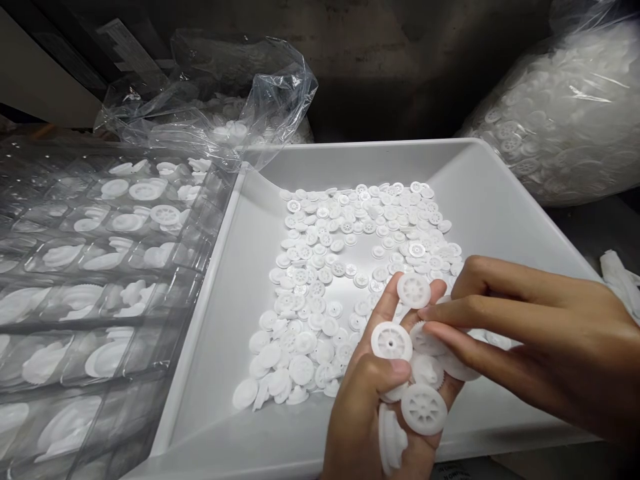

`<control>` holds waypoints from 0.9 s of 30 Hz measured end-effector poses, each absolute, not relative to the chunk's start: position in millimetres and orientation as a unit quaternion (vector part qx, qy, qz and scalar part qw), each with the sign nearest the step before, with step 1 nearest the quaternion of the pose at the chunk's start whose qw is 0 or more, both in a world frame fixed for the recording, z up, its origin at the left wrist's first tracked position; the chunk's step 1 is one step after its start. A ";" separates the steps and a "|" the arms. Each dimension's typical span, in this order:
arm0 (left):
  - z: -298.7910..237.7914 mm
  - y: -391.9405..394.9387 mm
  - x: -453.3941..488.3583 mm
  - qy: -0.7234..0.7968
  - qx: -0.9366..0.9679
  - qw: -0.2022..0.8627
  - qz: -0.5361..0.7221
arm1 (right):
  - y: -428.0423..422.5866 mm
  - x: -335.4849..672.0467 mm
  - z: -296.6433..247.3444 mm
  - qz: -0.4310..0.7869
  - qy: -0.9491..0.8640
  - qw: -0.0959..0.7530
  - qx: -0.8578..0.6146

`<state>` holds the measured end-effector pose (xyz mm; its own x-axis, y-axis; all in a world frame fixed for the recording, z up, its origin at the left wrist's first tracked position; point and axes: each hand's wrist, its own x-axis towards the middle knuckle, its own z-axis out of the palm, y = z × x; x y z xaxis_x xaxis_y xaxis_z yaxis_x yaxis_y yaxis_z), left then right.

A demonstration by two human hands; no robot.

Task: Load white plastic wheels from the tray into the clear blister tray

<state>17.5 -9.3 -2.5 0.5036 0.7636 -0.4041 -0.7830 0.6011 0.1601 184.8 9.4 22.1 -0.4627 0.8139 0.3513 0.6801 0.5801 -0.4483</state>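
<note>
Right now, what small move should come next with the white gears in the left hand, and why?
Probably lift the top gear off with the right hand: the left hand holds a loose heap of gears, and the right fingers touch them.

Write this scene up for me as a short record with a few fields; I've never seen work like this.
left hand: palm up, holding several white plastic gears
right hand: fingers touching those gears
white tray: holds many loose gears, spread flat
clear compartmented tray: to the left, holds more white gears
clear plastic bag: to the right, full of white gears
</note>
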 end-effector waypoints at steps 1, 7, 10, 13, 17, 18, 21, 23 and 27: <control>-1.0 -8.3 16.4 0.223 -0.031 0.869 0.441 | 9.3 184.3 21.9 0.119 -0.845 0.278 -0.442; 2.9 -4.2 13.9 0.215 -0.090 0.875 0.423 | 9.6 184.7 21.1 0.137 -0.828 0.292 -0.458; 1.8 -4.8 15.5 0.206 -0.110 0.874 0.427 | 10.2 186.5 21.7 0.151 -0.834 0.280 -0.451; 2.4 -4.8 16.2 0.212 -0.118 0.870 0.428 | 10.8 189.1 22.2 0.160 -0.833 0.277 -0.452; 4.9 -3.7 15.7 0.240 -0.123 0.862 0.429 | 11.4 194.2 26.6 0.204 -0.833 0.246 -0.451; 5.5 -3.4 15.6 0.250 -0.124 0.860 0.426 | 11.4 195.5 28.1 0.217 -0.836 0.232 -0.448; 6.6 -3.0 15.6 0.270 -0.126 0.857 0.420 | 11.7 198.8 30.5 0.237 -0.843 0.200 -0.439; 6.6 -2.8 15.7 0.269 -0.122 0.857 0.423 | 12.8 200.5 29.3 0.232 -0.846 0.191 -0.441; 4.0 -3.1 15.3 0.244 -0.116 0.859 0.434 | 16.7 204.6 24.1 0.218 -0.854 0.208 -0.424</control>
<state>15.3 -3.1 4.0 0.5040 0.6899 -0.5196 -0.8032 0.5956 0.0117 204.6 16.7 24.1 -0.5550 0.8143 0.1703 0.6335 0.5464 -0.5478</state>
